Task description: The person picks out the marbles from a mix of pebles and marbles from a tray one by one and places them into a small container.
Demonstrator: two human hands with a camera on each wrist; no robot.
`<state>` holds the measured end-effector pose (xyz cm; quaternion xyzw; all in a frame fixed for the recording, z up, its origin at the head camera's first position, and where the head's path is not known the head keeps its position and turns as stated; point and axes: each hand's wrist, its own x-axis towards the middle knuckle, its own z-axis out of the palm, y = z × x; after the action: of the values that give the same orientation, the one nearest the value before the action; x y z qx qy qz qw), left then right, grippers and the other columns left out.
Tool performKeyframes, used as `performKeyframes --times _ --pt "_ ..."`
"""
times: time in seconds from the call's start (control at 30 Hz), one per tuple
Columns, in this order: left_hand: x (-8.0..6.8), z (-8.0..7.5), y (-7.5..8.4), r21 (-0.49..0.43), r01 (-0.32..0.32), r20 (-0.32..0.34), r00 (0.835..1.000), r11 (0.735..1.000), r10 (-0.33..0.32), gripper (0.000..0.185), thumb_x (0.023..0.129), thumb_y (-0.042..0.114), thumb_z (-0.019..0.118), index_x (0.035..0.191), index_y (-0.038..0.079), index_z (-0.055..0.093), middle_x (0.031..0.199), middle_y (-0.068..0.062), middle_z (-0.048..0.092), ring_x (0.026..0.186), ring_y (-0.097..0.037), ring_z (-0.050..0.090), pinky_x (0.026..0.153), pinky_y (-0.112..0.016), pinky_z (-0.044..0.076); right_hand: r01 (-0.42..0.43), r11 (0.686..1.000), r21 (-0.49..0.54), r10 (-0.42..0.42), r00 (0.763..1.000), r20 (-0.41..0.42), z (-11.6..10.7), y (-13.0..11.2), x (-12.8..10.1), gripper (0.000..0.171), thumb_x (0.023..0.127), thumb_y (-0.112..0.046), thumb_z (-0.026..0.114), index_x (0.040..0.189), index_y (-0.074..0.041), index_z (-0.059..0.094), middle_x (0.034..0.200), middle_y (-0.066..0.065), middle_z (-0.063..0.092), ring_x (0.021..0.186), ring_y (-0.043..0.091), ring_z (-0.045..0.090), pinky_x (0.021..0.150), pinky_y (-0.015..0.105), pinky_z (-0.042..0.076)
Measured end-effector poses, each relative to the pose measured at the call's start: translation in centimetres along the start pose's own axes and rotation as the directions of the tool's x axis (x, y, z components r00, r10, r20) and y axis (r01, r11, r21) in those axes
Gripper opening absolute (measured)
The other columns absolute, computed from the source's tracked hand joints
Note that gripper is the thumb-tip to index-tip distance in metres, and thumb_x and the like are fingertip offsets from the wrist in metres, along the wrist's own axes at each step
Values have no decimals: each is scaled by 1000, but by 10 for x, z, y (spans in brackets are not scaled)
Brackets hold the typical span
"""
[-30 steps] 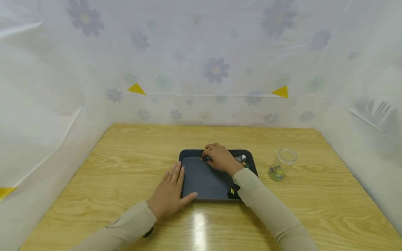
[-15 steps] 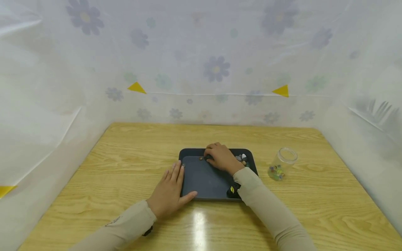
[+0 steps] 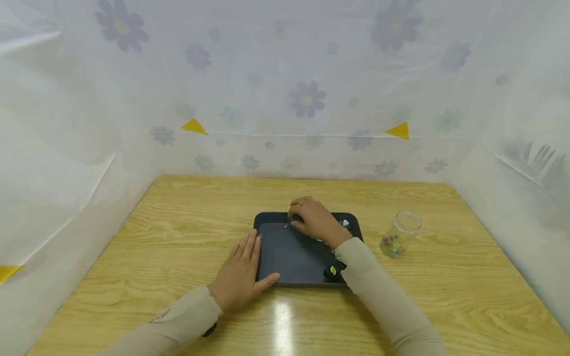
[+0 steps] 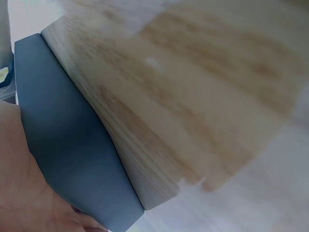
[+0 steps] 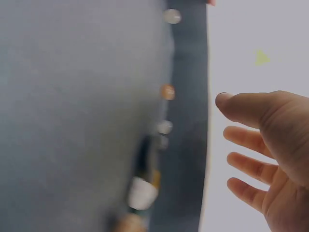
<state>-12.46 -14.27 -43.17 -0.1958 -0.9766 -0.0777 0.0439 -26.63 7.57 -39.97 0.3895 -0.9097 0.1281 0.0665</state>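
A dark grey tray (image 3: 289, 257) lies on the wooden table. My left hand (image 3: 238, 272) rests along its left side, fingers straight, thumb over the near rim. Over the tray's far side is my right hand (image 3: 313, 220); in the right wrist view its thumb (image 5: 246, 107) and fingers (image 5: 251, 166) are loosely bent, apart, with nothing between them. An orange marble (image 5: 167, 92) and a clear marble (image 5: 172, 16) lie along the tray wall. Several blurred stones, one of them white (image 5: 142, 194), lie farther along; the right hand partly covers the stones (image 3: 345, 224) in the head view.
A clear glass jar (image 3: 407, 222) with several colored marbles (image 3: 393, 245) at its bottom stands right of the tray. White flower-patterned sheeting (image 3: 307, 99) encloses the table (image 3: 200, 207) at the back and sides.
My right hand has risen slightly from the tray and its forearm has shifted a little to the right, covering more of the stones. The left hand has stayed in place.
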Motion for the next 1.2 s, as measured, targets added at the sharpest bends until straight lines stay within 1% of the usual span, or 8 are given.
performKeyframes --times 0.17,0.33,0.47,0.57,0.7,0.83,0.97,1.2 --pt "-1 -1 0 -11 10 15 1000 1000 -10 96 92 70 33 148 -8 24 156 -26 14 144 -40 17 114 -53 23 22 1000 -11 -22 998 -58 -26 3 -5 14 91 -22 68 103 -15 71 130 11 57 124 33 49 97 49 45" --pt "-1 -2 1 -16 12 15 1000 1000 -11 96 92 70 33 148 -8 24 156 -26 13 144 -40 17 114 -53 22 31 999 -33 -35 991 -131 -61 13 -22 14 91 -22 68 101 -13 69 130 15 57 120 35 50 98 52 43" --pt "0 -3 1 -11 6 13 1000 1000 -6 96 92 70 33 148 -8 23 156 -26 12 144 -40 16 114 -53 22 18 999 -47 -27 977 -210 -87 26 -47 14 88 -17 71 100 -10 68 127 18 58 118 37 51 99 54 41" --pt "1 -4 2 -6 0 10 1000 1000 0 96 92 70 34 148 -8 23 156 -27 12 144 -41 16 114 -53 22 -8 999 -49 -5 966 -259 -101 39 -69 15 87 -13 72 100 -7 67 125 19 59 117 38 51 99 55 40" --pt "2 -4 2 -1 -4 0 1000 1000 4 96 93 69 35 148 -9 24 155 -27 13 143 -41 17 114 -53 23 -54 997 -59 34 954 -299 -116 54 -100 15 85 -8 72 99 -5 68 123 21 59 115 41 50 98 57 38" --pt "2 -4 1 1 -6 -10 1000 1000 6 96 93 69 36 147 -9 25 155 -28 14 143 -41 18 114 -53 23 -119 990 -69 91 942 -322 -127 66 -129 16 85 -6 72 99 -2 67 122 25 58 114 44 49 94 59 38" --pt "1 -3 0 1 -3 -7 1000 1000 3 96 92 69 35 147 -9 25 155 -28 13 143 -41 17 114 -52 23 -180 981 -68 149 935 -321 -129 75 -151 18 85 -7 72 101 -1 67 121 26 58 112 46 49 93 59 38" --pt "-1 -2 0 -11 2 9 1000 1000 -2 96 92 70 34 148 -9 25 155 -27 13 143 -41 17 114 -53 22 -206 977 -60 178 936 -304 -123 85 -176 14 86 -8 71 97 -1 68 118 27 59 108 48 50 89 61 38"
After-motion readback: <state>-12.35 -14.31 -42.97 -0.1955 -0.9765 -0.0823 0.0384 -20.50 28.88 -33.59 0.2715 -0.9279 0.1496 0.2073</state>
